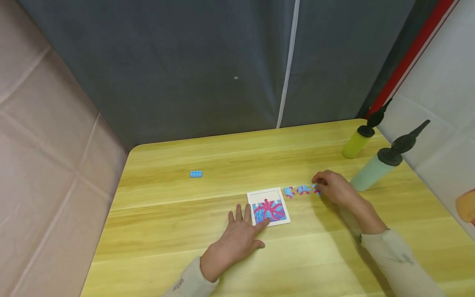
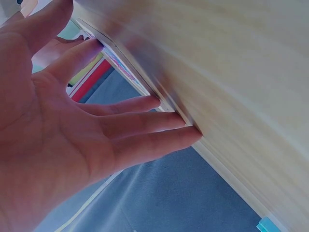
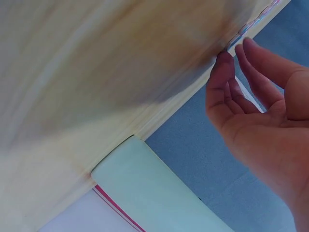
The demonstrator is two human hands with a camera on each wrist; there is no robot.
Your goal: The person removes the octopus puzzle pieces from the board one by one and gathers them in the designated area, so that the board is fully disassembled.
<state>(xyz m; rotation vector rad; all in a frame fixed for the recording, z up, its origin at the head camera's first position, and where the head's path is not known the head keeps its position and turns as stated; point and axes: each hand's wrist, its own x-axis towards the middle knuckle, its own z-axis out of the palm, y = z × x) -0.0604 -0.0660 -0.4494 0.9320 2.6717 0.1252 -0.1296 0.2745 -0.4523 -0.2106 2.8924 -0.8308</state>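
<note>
My left hand (image 1: 237, 238) lies spread beside a white-framed puzzle board (image 1: 264, 193). Its index fingertip touches the lower part of the pink octopus picture (image 1: 269, 210), and the other fingers extend along the left edge. To the right of the board, puzzle pieces (image 1: 303, 189) in blue and pink lie in a short row. At the far end of that row, my right hand (image 1: 335, 189) holds one puzzle piece (image 1: 316, 189) at the tabletop, its fingers curled about it. The fingertips (image 3: 223, 60) partly hide that piece.
A blue toy brick (image 1: 196, 174) sits toward the back left of the wooden table (image 1: 159, 231). Two bottles with black tops, a yellow-green bottle (image 1: 354, 145) and a pale green bottle (image 1: 372, 171), stand beyond my right hand. A dark curtain (image 1: 185, 74) hangs behind the table.
</note>
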